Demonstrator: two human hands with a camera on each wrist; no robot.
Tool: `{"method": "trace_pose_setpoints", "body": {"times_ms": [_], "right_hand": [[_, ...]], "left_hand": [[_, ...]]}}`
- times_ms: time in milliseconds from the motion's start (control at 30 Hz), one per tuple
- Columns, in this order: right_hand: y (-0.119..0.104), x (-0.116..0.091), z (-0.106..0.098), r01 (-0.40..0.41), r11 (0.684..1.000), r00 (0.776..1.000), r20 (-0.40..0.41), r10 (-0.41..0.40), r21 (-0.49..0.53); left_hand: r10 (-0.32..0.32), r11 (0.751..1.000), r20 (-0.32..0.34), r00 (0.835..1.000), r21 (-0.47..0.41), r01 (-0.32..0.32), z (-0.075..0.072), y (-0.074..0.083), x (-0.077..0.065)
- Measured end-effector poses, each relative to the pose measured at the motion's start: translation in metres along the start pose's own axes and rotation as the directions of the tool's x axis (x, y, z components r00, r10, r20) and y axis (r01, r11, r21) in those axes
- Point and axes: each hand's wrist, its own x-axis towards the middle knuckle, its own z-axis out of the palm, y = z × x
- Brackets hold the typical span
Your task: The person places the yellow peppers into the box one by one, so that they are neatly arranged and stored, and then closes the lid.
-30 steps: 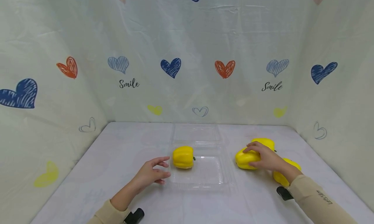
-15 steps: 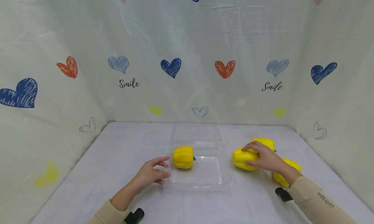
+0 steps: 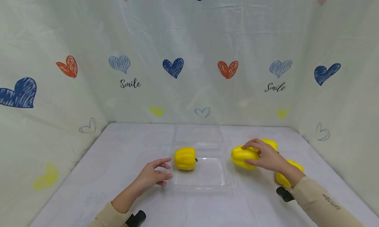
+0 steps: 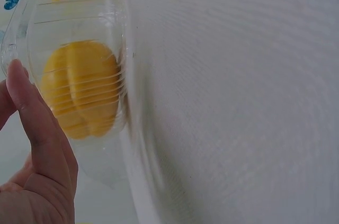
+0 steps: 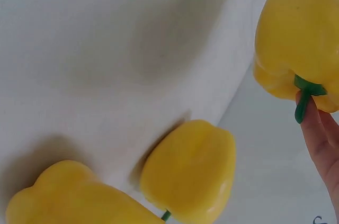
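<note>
My right hand (image 3: 266, 156) grips a yellow bell pepper (image 3: 240, 157) between thumb and fingers, to the right of a clear plastic clamshell box (image 3: 204, 188). In the right wrist view this bell pepper (image 5: 299, 30) hangs above the white table, its green stem beside a finger. Another yellow bell pepper (image 3: 185, 158) lies in the left part of the box, stem pointing right. My left hand (image 3: 151, 176) has its fingers loosely extended at the box's left side; in the left wrist view a fingertip (image 4: 16, 70) is right at the rim.
Two more yellow bell peppers lie on the right of the table: one behind the right hand (image 3: 270, 143), one partly hidden under the right forearm (image 3: 282, 179). The box's lid (image 3: 198, 135) is folded back toward the rear wall. Heart-printed curtains enclose the table.
My right hand has moved left with the bell pepper, raising it off the table toward the box. The left hand has stayed in place.
</note>
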Motion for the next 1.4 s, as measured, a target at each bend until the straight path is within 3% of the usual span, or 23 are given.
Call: {"method": "trace_pose_setpoints", "body": {"times_ms": [233,933,1400], "right_hand": [[-0.008,0.005,-0.005,-0.034,0.999,0.999,0.001,0.034,0.020],[-0.031,0.026,-0.001,0.051,0.997,0.999,0.016,-0.052,0.056],[-0.054,0.047,0.010,0.060,0.992,0.993,0.090,-0.070,0.108]], "left_hand": [[-0.005,1.000,-0.004,1.000,0.006,0.005,0.001,0.002,0.001],[0.009,1.000,0.019,1.000,-0.012,-0.008,0.000,0.004,-0.001],[0.000,1.000,0.007,1.000,-0.007,0.000,0.001,0.000,0.001]]}}
